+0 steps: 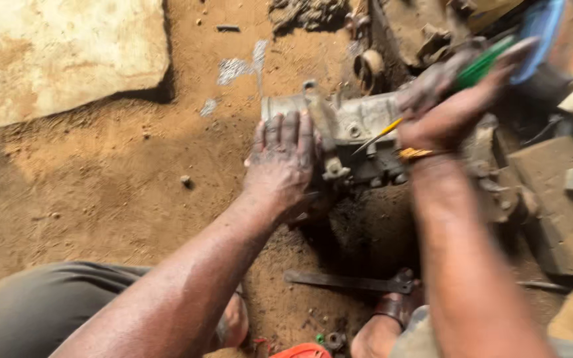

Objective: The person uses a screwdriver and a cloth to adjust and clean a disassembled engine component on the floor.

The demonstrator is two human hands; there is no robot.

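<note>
A grimy grey metal engine casing (366, 136) lies on the dirt ground in the upper middle of the view. My left hand (283, 162), smeared with grease, presses flat on the casing's left end and holds nothing. My right hand (455, 99) is closed around the green handle of a screwdriver (479, 69). Its yellow shank and metal tip (376, 138) point down-left onto the casing. The right hand is blurred. A thin band sits on my right wrist.
A flat dark spanner (353, 282) lies on the dirt below the casing. A pale stone slab (61, 53) fills the upper left. Greasy metal parts and blocks (558, 199) crowd the right side. My bent knee (41, 311) and sandalled foot (392, 318) are at the bottom.
</note>
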